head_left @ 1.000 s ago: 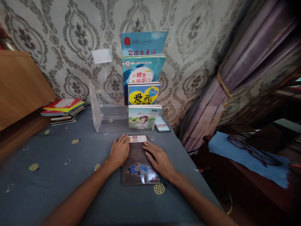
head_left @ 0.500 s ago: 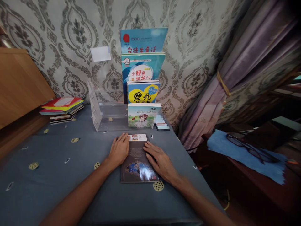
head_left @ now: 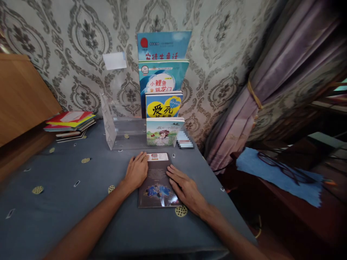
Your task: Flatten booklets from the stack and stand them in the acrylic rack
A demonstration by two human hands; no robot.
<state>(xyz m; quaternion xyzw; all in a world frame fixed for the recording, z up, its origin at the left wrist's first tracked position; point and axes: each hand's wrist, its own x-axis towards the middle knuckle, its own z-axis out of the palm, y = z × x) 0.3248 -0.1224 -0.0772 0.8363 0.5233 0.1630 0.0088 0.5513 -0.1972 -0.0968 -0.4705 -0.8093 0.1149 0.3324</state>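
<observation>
A dark book (head_left: 158, 182) lies flat on the blue-grey tablecloth (head_left: 67, 195), its back cover up. My left hand (head_left: 137, 170) rests flat on the book's left edge, fingers stretched forward. On the book's right edge lies my right hand (head_left: 184, 187), also flat with fingers spread. Just beyond the book stands a clear acrylic tiered rack (head_left: 119, 126) against the wall, its right side holding several upright children's books (head_left: 162, 90) in steps.
A stack of colourful books (head_left: 71, 124) lies at the far left by a wooden panel (head_left: 21, 94). A purple curtain (head_left: 271, 83) hangs to the right. Beyond the table's right edge, glasses (head_left: 282, 168) lie on a blue cloth (head_left: 273, 173) on a dark surface.
My right hand has slid a little back toward me along the book's right edge. The view has drifted slightly; the book and left hand stay put.
</observation>
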